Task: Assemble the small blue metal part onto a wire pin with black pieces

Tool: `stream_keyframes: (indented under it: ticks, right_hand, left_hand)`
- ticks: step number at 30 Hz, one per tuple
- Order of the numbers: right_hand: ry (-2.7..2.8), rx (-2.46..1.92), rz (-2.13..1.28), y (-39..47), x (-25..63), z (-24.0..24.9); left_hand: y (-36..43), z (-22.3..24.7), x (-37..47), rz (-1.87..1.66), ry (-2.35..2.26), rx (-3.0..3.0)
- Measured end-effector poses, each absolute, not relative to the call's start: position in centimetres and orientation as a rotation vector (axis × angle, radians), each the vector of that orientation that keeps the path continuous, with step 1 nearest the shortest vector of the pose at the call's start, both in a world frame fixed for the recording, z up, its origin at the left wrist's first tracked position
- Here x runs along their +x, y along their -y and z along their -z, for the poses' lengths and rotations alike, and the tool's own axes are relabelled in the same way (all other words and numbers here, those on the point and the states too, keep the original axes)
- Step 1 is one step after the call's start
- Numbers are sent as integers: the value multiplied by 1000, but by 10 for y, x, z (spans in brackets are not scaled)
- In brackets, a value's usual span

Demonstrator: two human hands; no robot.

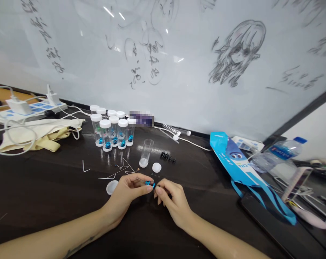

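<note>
My left hand (127,190) pinches a small shiny blue metal part (148,183) between thumb and fingers. Close against its right side, my right hand (175,198) has thumb and fingertips pressed together; whatever they hold is too small to make out. Just beyond the hands, a clear tube (147,148) stands uncapped on its white base, with a white cap (157,167) lying beside it. A white dish-like lid (112,187) is partly behind my left hand. Thin bent wires (127,164) and an L-shaped hex key (84,167) lie left of the tube.
Several capped clear tubes (105,133) with blue parts inside stand at the back left. Small black parts (167,157) lie right of the open tube. A blue bag (233,158) and a water bottle (284,153) occupy the right. A power strip (35,109) with cables sits far left.
</note>
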State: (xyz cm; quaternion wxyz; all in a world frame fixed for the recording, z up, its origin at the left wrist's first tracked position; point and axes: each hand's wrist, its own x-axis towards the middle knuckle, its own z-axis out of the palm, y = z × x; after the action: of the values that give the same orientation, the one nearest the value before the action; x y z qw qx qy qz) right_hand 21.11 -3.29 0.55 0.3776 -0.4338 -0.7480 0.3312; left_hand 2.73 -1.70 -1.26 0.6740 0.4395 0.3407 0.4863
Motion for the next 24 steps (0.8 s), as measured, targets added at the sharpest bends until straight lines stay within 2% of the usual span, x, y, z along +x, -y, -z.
stream_keyframes:
  ticks: [24]
  right_hand:
    - [1910,-1115,-754,33,209,-2]
  left_hand:
    - [16,10,29,-1120,-784,964]
